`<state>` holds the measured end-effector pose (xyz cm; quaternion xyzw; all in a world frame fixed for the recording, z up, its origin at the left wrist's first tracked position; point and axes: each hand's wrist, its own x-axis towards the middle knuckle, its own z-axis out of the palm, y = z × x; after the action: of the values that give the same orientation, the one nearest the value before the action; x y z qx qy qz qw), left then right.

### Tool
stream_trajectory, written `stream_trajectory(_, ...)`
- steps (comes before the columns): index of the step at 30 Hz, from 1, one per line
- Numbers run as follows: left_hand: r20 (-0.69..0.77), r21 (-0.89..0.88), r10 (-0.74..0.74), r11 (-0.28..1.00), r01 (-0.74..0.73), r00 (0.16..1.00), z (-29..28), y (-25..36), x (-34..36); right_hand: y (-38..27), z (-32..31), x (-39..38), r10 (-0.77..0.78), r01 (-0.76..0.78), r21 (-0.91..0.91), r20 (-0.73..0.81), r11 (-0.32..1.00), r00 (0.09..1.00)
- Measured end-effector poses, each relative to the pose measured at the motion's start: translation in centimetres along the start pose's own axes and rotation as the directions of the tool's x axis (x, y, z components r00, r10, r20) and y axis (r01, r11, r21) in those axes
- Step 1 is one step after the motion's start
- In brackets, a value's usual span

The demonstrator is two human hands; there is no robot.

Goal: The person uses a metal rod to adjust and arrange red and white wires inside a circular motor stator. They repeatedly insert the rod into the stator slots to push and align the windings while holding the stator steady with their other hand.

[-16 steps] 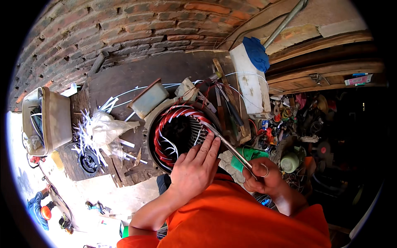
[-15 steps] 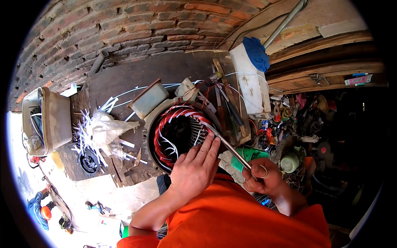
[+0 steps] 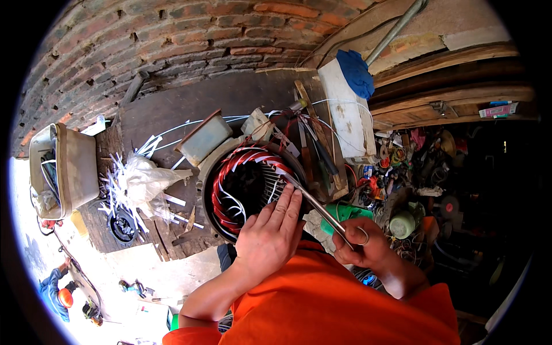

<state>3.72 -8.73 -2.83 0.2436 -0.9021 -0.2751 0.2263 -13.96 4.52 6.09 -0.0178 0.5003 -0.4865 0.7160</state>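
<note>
A motor stator (image 3: 202, 198) with a round metal housing stands on the bench in front of me. Red windings (image 3: 217, 192) with white strips between them ring its dark bore, and bare slots show on the right side. My right hand (image 3: 363, 241) is closed round the ring-handled end of a long, slim metal scissors-like tool (image 3: 322, 211). The tool's tip reaches the right rim of the windings. My left hand (image 3: 267, 233) lies over the stator's near edge, its fingers stretched out and the fingertips beside the tool's tip. The fingers hide part of the slots and windings.
Left on the bench lie a white plastic bag (image 3: 150, 177), loose white strips and a plastic bin (image 3: 80, 172). Behind the stator are a metal box (image 3: 206, 138) and hand tools. A green container (image 3: 348, 213) sits to the right. A person (image 3: 54, 293) works at far lower left.
The tool's tip and my left fingertips have shifted slightly left along the windings' right rim. My right hand keeps its grip on the tool.
</note>
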Motion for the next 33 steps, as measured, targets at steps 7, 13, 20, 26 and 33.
stream_trajectory(7,0.0,-0.003,-0.006,1.0,0.006,1.0,0.0,0.0,-0.1,0.2,0.1,0.1,-0.011,0.009,-0.074,-0.025,0.997,1.0)
stream_trajectory(13,-0.007,-0.001,-0.019,1.0,0.019,1.0,0.1,0.0,-0.2,-0.3,1.0,0.3,0.024,-0.04,-0.161,-0.096,0.986,0.995)
stream_trajectory(20,-0.027,-0.037,-0.04,0.999,0.039,0.999,0.0,0.3,-0.1,-1.7,1.8,0.7,0.075,-0.106,-0.243,-0.133,0.964,0.988)
stream_trajectory(26,-0.064,-0.013,-0.022,1.0,0.021,0.998,0.4,0.3,-0.4,-4.6,1.8,0.2,0.179,-0.233,-0.391,-0.171,0.89,0.969)
stream_trajectory(33,-0.049,0.006,-0.079,0.997,0.08,0.996,0.5,2.4,0.7,-6.0,-1.2,-0.4,0.121,-0.116,-0.292,-0.001,0.949,0.993)
